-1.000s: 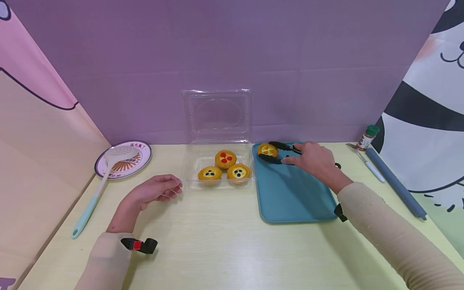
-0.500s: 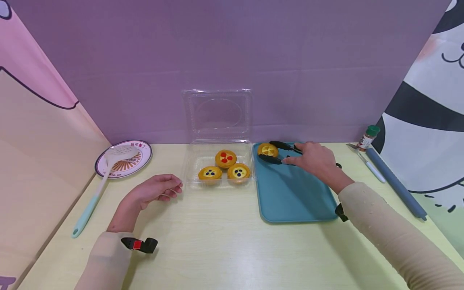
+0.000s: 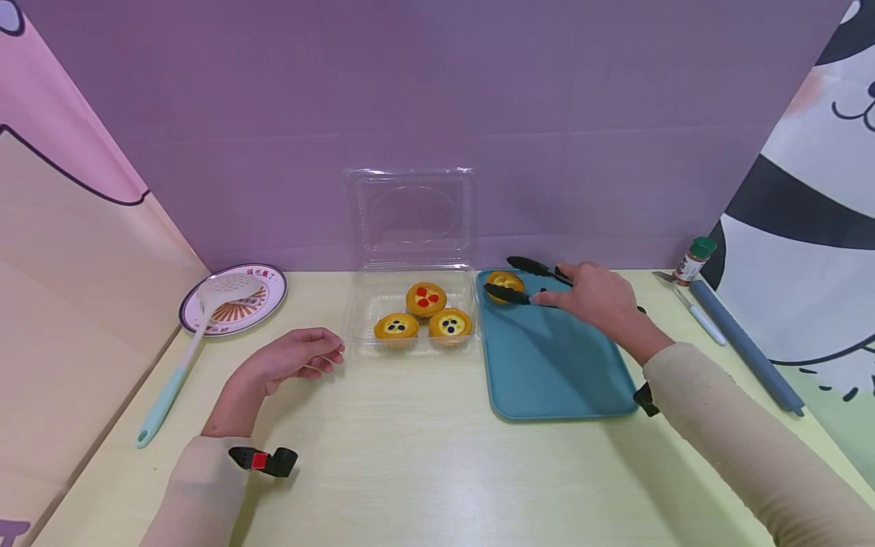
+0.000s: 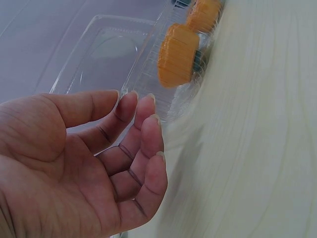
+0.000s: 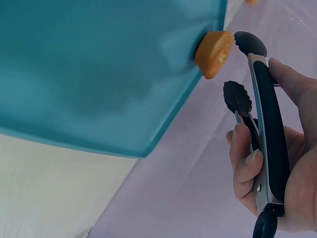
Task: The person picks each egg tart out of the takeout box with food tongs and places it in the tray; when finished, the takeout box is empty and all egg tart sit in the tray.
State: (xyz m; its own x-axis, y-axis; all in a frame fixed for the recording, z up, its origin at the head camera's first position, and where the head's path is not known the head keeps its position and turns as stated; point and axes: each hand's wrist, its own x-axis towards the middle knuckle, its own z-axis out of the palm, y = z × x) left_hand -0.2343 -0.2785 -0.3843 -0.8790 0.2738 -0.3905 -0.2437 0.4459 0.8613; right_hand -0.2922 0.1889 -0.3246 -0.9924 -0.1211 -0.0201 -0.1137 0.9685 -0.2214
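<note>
My right hand grips a pair of black-tipped tongs above the far left corner of the blue tray. Their tips are spread apart with nothing between them. An egg tart with a lattice-like yellow top sits on the tray below, partly covered by one tong tip in the head view. In the clear plastic box, lid up, lie three tarts: a red-dotted tart and two with dark dots. My left hand, fingers loosely curled and holding nothing, hovers left of the box's front corner.
At the left, a white skimmer with a mint handle lies across a patterned plate. On the right are a green-capped bottle, a small knife and a grey-blue roll. A purple backdrop stands behind.
The tongs have risen off the tart and spread a little, leaving the tart on the tray. My left hand has stayed where it was.
</note>
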